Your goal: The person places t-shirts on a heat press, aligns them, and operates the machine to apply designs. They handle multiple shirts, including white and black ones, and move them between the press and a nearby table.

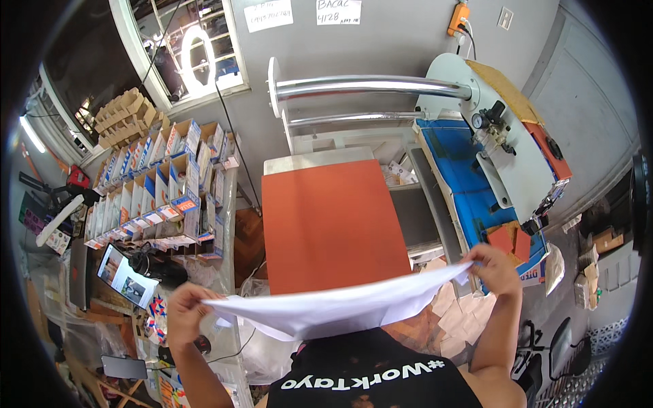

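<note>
A white sheet of fabric (347, 302) is stretched between my two hands, sagging slightly in front of my chest. My left hand (188, 316) pinches its left corner. Its right corner is gripped by my right hand (494, 270), with a bit of fabric hanging below the fingers. Just beyond the fabric lies the flat orange-red pad (330, 224) of a heat press, with nothing on it. The fabric's upper edge overlaps the pad's near edge in the view.
Chrome rails (374, 87) run behind the pad to the press head (500, 136), above a blue surface (456, 177). Cardboard bins (153, 194) of packets stand at left, near a lit screen (128, 275) and a phone (124, 367). Paper sheets (459, 313) lie at lower right.
</note>
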`<control>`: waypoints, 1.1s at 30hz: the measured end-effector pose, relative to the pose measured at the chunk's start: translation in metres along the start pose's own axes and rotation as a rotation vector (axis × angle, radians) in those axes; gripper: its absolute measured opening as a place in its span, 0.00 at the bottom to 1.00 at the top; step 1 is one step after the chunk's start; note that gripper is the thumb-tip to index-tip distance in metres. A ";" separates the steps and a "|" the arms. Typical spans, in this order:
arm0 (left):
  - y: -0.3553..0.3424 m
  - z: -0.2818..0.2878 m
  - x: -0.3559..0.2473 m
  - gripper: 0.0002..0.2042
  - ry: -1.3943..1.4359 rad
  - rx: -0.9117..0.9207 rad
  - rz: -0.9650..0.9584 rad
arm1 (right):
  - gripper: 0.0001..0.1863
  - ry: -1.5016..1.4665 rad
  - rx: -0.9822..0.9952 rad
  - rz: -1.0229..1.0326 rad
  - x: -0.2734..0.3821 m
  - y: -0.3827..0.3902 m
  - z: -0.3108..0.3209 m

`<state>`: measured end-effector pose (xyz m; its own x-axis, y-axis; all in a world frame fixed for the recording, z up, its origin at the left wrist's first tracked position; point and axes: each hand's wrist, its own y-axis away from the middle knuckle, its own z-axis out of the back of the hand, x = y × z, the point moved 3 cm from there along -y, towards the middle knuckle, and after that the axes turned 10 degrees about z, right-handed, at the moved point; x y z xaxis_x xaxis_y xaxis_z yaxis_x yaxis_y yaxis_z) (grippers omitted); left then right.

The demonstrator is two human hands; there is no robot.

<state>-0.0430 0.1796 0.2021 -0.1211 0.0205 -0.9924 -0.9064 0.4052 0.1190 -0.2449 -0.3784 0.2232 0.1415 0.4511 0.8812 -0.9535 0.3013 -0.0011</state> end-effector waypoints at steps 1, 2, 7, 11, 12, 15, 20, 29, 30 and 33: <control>-0.012 0.010 -0.004 0.06 -0.096 -0.087 -0.052 | 0.07 -0.125 -0.042 -0.050 0.003 -0.009 0.007; -0.024 0.018 -0.015 0.07 -0.191 -0.188 -0.100 | 0.06 0.019 -0.051 0.038 0.024 -0.026 0.012; -0.150 0.005 -0.044 0.11 -0.673 -0.360 -0.156 | 0.10 0.498 -0.021 0.219 0.049 -0.170 0.008; -0.279 0.005 0.028 0.13 -0.872 -0.347 0.079 | 0.12 0.912 -0.214 0.227 -0.043 -0.282 -0.035; -0.305 0.005 0.051 0.14 -0.937 -0.401 0.158 | 0.11 0.858 -0.211 0.153 -0.072 -0.301 -0.049; -0.360 0.003 0.106 0.11 -0.771 -0.540 0.334 | 0.10 0.244 -0.346 -0.321 -0.140 -0.347 -0.088; -0.426 0.004 0.145 0.09 -0.056 -0.527 0.404 | 0.09 0.143 -0.311 -0.337 -0.181 -0.422 -0.111; -0.312 -0.060 0.159 0.27 -0.800 -0.428 -0.388 | 0.28 0.568 -0.147 0.388 -0.140 -0.330 -0.201; -0.261 -0.074 0.156 0.26 -0.845 -0.459 -0.431 | 0.26 0.627 -0.167 0.373 -0.138 -0.278 -0.195; -0.125 -0.076 0.170 0.22 -0.768 -0.526 -0.144 | 0.24 0.600 -0.286 0.317 -0.142 -0.132 -0.182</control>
<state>0.0190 0.0625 0.0210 0.1366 0.6753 -0.7248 -0.9808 -0.0104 -0.1945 -0.0907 -0.3294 0.0123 0.0699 0.9105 0.4075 -0.8780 0.2501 -0.4081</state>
